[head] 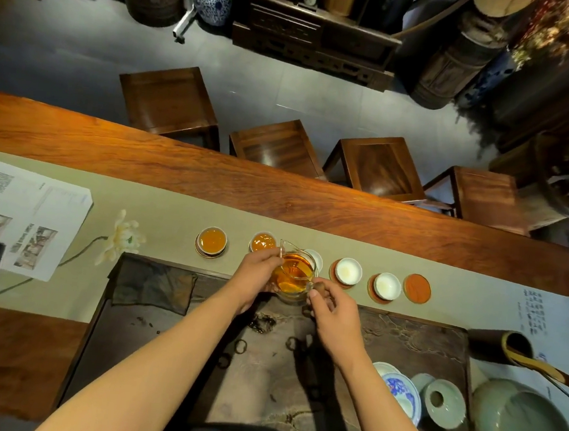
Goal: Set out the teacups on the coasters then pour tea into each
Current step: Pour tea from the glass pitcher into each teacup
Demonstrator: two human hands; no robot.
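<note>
Both hands hold the glass pitcher (294, 273) of tea, left grip (257, 276) cupping its side, right grip (331, 310) pinching its handle, above the third teacup (314, 258), two filled teacups (211, 240) left of it.

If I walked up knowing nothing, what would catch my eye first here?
Probably the glass pitcher of amber tea at the centre, held by the left hand and the right hand. Behind it runs a row of small cups: two filled cups at left, white empty cups at right, then one bare red coaster.
</note>
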